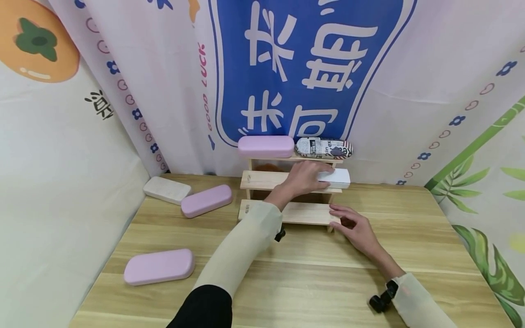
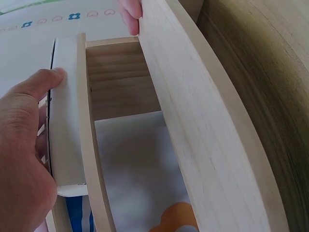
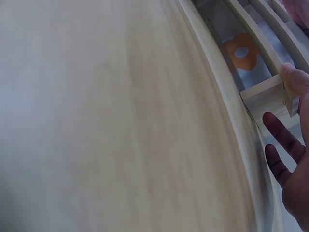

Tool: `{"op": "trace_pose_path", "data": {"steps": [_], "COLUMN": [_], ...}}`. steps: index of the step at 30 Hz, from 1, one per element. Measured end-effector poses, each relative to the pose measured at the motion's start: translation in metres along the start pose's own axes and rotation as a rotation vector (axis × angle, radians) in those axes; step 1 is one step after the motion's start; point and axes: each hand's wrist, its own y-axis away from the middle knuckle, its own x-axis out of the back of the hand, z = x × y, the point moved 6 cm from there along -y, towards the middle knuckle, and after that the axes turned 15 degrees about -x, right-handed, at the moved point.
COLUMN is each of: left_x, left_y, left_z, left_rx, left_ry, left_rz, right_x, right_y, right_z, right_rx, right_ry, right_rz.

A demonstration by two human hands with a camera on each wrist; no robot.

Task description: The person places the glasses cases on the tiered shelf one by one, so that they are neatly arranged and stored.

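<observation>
As fingers [image 1: 326, 168] grip (white case [image 1: 339, 177]), "GOOD LUCK" [image 1: 203, 68] shows.

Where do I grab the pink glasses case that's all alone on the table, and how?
Probably across the middle of the pink glasses case, from above, pinching its two long sides: it lies flat on the table, narrow with rounded ends, and nothing crowds it.

Five cases [image 1: 159, 267] [image 1: 207, 201] [image 1: 167, 189] [image 1: 265, 146] [image 1: 324, 148], one box [image 1: 339, 177], one stand [image 1: 309, 213]
</observation>
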Motion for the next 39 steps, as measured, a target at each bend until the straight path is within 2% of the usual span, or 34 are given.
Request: {"op": "trace_pose_path", "data": {"steps": [12,21,30,39], "left_x": [-0.001,0.002,0.015,0.030], "left_y": [0.001,0.003,0.008,0.021], "left_z": [0.002,0.005,0.014,0.018], "left_rx": [0.010,0.014,-0.039,-0.039], "left_ry": [-0.008,-0.048,-0.043,-0.001], "left_rz": [-0.001,-0.011,0.025,0.018], "right_x": [-0.001,-0.001,0.000,0.000], "right_y": [0.002,0.001,0.001,0.000], "right_z": [0.004,0.004,0.001,0.002], "right_rx": [-0.018,-0.008,-0.013,-0.011], "right_ry": [0.001,0.008,0.013,0.004], "right_rz": [0.004,0.004,0.005,0.005]}}
